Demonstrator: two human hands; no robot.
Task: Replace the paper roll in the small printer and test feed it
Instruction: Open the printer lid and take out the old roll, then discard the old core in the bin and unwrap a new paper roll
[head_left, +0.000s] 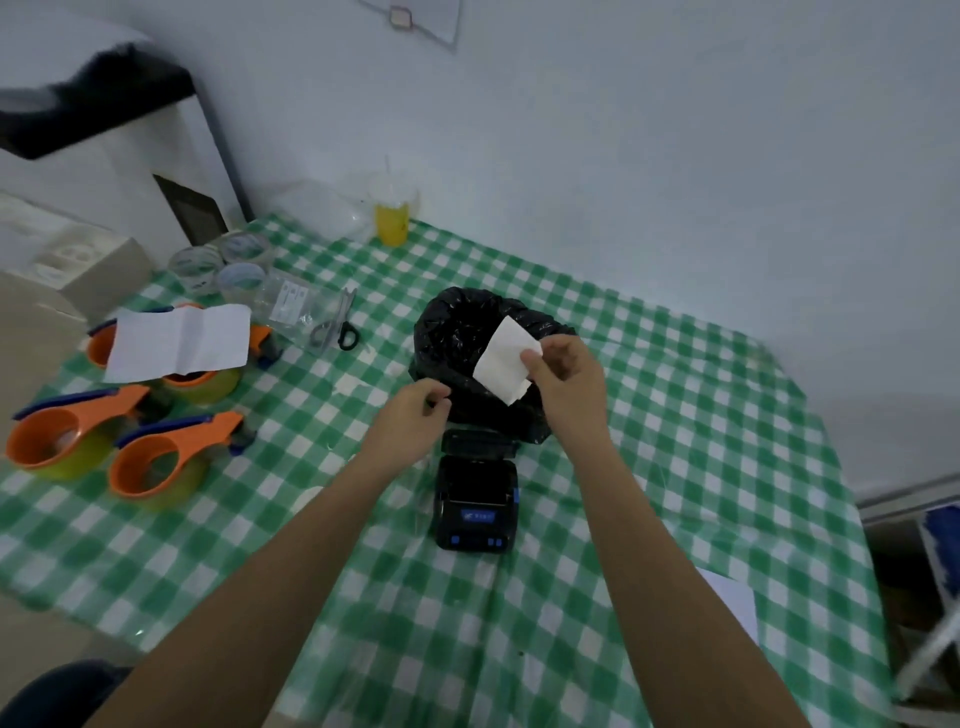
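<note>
The small black printer (477, 501) with blue buttons sits on the green checked tablecloth (675, 467), its lid closed as far as I can tell. Just behind it stands a small bin lined with a black bag (457, 332). My right hand (566, 379) pinches a white slip of paper (506, 358) above the bin's opening. My left hand (415, 415) hovers at the bin's near left side with its fingers curled and nothing visible in them. No paper roll is in sight.
Three orange tape dispensers (150, 457) and a white sheet (179, 340) lie at the left. Scissors (337, 325), clear tape rolls (218, 265) and a yellow drink cup (392, 218) sit further back. Another white paper (732, 597) lies at the table's right edge.
</note>
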